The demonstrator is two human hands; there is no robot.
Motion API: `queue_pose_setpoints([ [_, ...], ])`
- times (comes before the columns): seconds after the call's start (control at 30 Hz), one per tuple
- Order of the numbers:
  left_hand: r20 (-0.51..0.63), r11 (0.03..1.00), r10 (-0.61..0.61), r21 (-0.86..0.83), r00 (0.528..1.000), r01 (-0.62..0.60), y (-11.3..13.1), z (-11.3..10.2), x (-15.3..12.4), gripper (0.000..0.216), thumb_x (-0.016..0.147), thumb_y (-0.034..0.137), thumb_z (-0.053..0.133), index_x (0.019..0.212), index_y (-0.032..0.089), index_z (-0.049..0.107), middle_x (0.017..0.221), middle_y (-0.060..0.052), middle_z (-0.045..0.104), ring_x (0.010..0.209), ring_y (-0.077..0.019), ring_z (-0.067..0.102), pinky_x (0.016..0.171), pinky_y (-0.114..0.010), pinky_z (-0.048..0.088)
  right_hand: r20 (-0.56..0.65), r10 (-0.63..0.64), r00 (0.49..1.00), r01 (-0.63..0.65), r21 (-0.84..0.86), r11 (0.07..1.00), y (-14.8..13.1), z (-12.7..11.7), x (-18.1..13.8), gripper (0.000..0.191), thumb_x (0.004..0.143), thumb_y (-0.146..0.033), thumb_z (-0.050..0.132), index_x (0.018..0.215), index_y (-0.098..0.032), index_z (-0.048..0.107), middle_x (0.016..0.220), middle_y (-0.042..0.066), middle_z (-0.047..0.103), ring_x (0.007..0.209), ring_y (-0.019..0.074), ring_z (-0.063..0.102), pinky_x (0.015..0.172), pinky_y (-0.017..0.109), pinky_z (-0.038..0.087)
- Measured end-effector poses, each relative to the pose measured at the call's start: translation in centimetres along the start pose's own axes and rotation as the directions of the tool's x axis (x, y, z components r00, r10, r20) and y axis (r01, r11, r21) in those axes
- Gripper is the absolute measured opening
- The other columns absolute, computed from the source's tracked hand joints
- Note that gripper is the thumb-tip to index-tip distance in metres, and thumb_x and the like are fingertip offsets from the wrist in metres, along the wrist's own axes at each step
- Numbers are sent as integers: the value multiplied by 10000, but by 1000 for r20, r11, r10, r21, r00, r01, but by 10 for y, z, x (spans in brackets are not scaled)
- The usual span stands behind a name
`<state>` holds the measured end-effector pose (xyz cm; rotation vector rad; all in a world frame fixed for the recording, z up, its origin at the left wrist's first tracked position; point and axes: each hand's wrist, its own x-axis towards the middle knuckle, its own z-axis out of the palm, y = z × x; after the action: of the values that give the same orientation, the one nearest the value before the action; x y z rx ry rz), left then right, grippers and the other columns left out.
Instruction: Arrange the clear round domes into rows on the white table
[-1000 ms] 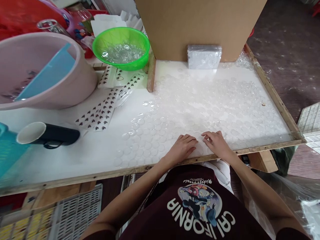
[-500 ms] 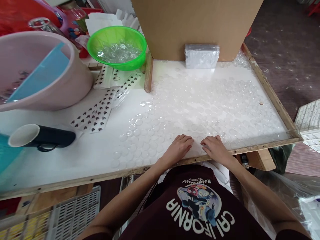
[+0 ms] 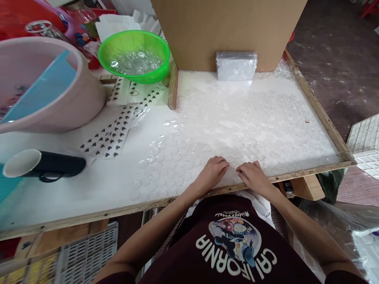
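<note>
Clear round discs point(image 3: 176, 158) lie spread in a layer over the white tabletop point(image 3: 112, 185). My left hand point(image 3: 213, 170) rests near the front edge, fingers bent and held together, tips toward the right. A small gap away, my right hand point(image 3: 251, 173) faces it with curled fingers, thumb and forefinger close together. Both hands are among the nearest discs. Anything between the fingers is too small or too transparent to make out.
Wooden strips point(image 3: 314, 102) border the table. A cardboard box point(image 3: 227, 31) stands behind a wrapped clear block point(image 3: 236, 66). Leftward are a green bowl point(image 3: 164, 73) of clear pieces, a pink tub point(image 3: 85, 98), sticker sheets point(image 3: 111, 136) and a dark mug point(image 3: 63, 162) on its side.
The whole view has shifted slightly, so the table things appear a little further left. Both hands stay almost in place, with only slight finger movement.
</note>
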<state>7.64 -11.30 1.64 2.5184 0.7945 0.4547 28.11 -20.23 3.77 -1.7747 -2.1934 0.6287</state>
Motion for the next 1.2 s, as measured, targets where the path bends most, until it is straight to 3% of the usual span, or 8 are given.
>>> queue_pose_setpoints([
  [0.13, -18, 994, 71, 84, 997, -69, 5, -4, -3, 170, 931, 102, 535, 1030, 166, 658, 1212, -115, 635, 1129, -274, 555, 929, -431, 466, -13, 7, 1000, -7, -17, 1000, 4, 0, -2, 135, 960, -136, 501, 992, -202, 614, 1010, 40, 697, 966, 201, 602, 874, 353, 291],
  [0.33, 174, 962, 268, -110, 948, -251, 18, -4, -5, 213, 962, 123, 497, 985, 189, 698, 1043, -65, 682, 1004, -194, 590, 918, -337, 472, 25, 7, 1000, -6, -57, 998, 5, 1, 1, 86, 959, -189, 533, 981, -211, 613, 983, 36, 694, 954, 199, 607, 873, 358, 297],
  [0.63, 252, 969, 248, -59, 935, -241, 23, -7, -2, 225, 953, 130, 530, 1050, 231, 707, 1049, -48, 680, 996, -202, 567, 906, -342, 425, 51, 52, 997, -47, -84, 995, 3, -6, 0, 75, 941, -191, 554, 954, -205, 626, 968, 43, 688, 969, 214, 608, 877, 368, 297],
  [0.83, 281, 964, 263, -47, 923, -261, 17, -8, -1, 200, 950, 119, 540, 952, 211, 717, 1037, -50, 667, 992, -200, 559, 902, -335, 401, 53, 99, 994, -93, -109, 990, 2, -10, 0, 73, 958, -212, 556, 930, -193, 620, 935, 41, 687, 940, 219, 611, 872, 371, 297],
  [1.2, 140, 990, 143, -28, 980, -140, -14, -21, -34, 233, 1013, 223, 484, 1005, 204, 716, 1066, -75, 662, 998, -204, 582, 863, -347, 423, 34, 55, 998, -52, -97, 994, 0, -7, 4, 75, 964, -213, 542, 971, -205, 616, 974, 41, 694, 949, 209, 617, 883, 371, 300],
])
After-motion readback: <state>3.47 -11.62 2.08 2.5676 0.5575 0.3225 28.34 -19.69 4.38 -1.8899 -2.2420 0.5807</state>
